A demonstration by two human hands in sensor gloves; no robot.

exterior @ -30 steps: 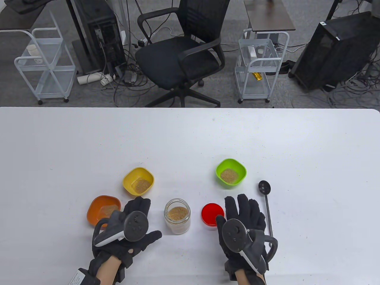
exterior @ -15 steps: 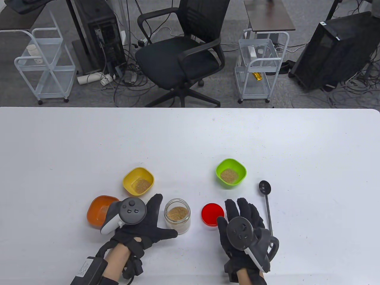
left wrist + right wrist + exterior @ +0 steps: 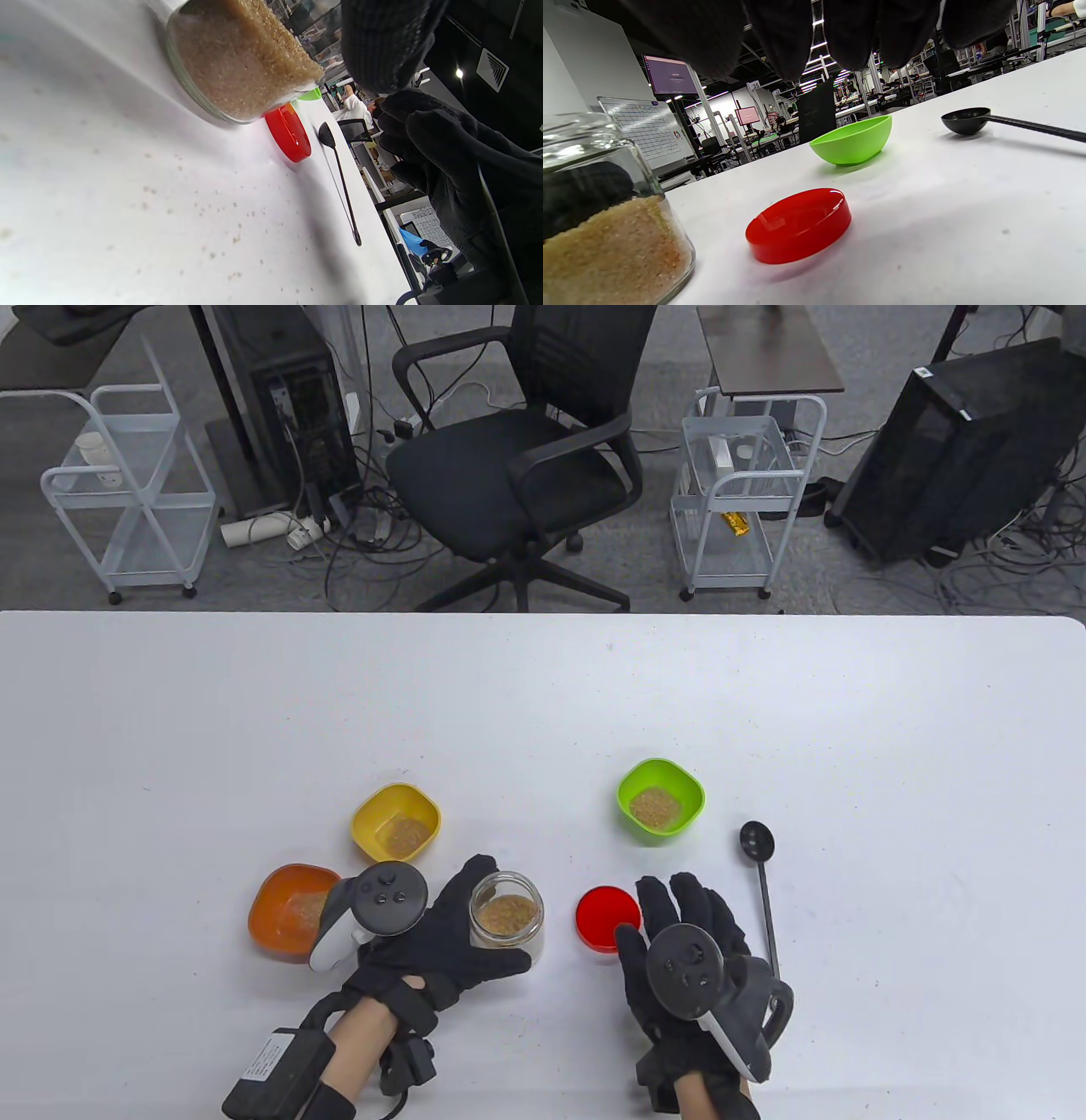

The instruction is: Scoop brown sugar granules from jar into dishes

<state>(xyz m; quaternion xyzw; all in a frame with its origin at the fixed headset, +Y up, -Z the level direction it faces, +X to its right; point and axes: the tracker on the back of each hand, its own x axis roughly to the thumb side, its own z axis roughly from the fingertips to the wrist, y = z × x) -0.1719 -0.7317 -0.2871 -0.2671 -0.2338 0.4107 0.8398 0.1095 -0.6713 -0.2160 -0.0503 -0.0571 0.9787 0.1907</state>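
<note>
Jar (image 3: 506, 918) of brown sugar (image 3: 506, 911) stands upright near the front edge of the white table (image 3: 543, 712), roughly mid-width, lid off, about half full. Left hand (image 3: 441, 937) wraps it from the left: fingers at the far side of the glass, thumb across the near side, so clamped on the jar. Right wrist view shows dark glove through the glass behind the granules.

Red lid (image 3: 607, 919) lies top-down just right of the jar, not touching it. Right hand (image 3: 683, 950) rests palm down at the front edge, fingers straight and relaxed, fingertips (image 3: 657, 895) just beside the lid's right rim, holding nothing. Contact with the lid: cannot tell.

Black scoop (image 3: 761, 882) lies flat to the right of that hand, bowl pointing to the far edge, handle toward the front.

Dishes, all with sugar in them: green dish (image 3: 661, 796) beyond the lid, yellow dish (image 3: 396, 823) beyond and left of the jar, orange dish (image 3: 293, 912) left of the left hand, partly hidden by the tracker (image 3: 373, 908).

Loose granules scattered on the table near the jar in the left wrist view
</note>
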